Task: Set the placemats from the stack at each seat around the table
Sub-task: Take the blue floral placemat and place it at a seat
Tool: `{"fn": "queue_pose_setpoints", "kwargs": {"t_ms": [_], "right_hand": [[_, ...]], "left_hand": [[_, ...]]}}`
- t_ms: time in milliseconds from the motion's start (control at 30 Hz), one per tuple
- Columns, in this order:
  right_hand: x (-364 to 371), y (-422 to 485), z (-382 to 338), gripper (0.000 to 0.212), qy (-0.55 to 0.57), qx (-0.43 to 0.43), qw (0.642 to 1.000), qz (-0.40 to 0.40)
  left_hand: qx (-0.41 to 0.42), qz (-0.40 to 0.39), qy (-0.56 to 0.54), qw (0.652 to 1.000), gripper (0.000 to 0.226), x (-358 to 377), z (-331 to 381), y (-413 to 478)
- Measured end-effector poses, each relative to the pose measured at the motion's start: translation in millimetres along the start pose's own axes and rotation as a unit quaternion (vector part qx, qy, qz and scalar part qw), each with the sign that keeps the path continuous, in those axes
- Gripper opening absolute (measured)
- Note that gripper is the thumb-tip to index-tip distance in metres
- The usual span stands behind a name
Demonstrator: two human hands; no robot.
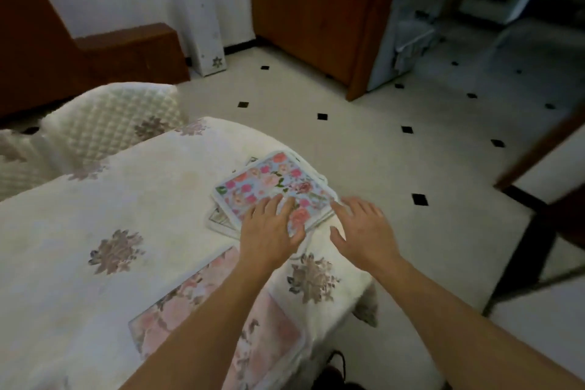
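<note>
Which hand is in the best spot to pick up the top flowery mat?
Probably the right hand: its fingers are at the top placemat's corner, ready to pinch, while the left hand lies flat on it.

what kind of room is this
Most likely a home dining room: a cloth-covered table, a quilt-covered chair drawn up to it, a stack of placemats on top, and a wooden cabinet behind.

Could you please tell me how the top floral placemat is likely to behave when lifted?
The top floral placemat looks thin and fabric-like with a bound edge, so probably light and floppy. It lies on a loosely fanned stack, so dragging it may shift those beneath.
</note>
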State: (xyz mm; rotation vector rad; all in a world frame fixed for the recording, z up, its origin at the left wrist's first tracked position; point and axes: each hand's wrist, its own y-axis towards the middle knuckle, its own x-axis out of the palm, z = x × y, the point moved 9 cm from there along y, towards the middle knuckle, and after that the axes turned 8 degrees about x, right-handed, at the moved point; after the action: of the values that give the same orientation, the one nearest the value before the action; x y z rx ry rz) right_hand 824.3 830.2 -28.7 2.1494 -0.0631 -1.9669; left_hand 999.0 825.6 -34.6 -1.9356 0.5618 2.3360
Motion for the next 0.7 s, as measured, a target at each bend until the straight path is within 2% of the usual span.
{"fn": "queue_pose_setpoints", "kwargs": {"t_ms": [300, 433, 700], "right_hand": [[-23.8, -41.5, 130.0, 0.051, -0.026, 0.152, 0.987, 0.04], [-19.3, -41.5, 170.3, 0.052, -0.01, 0.175, 0.983, 0.047], [6.3, 10.8, 251.7, 0.054, 0.024, 0.17, 0.984, 0.035]], "left_hand": [[0.132, -0.015, -0.042, 0.99, 0.062, 33.8, 122.2, 58.3], [0.159, -0.016, -0.039, 0.986, 0.062, 45.2, 155.6, 79.6], [0.147, -0.041, -0.006, 0.988, 0.063, 84.5, 204.5, 146.5]]}}
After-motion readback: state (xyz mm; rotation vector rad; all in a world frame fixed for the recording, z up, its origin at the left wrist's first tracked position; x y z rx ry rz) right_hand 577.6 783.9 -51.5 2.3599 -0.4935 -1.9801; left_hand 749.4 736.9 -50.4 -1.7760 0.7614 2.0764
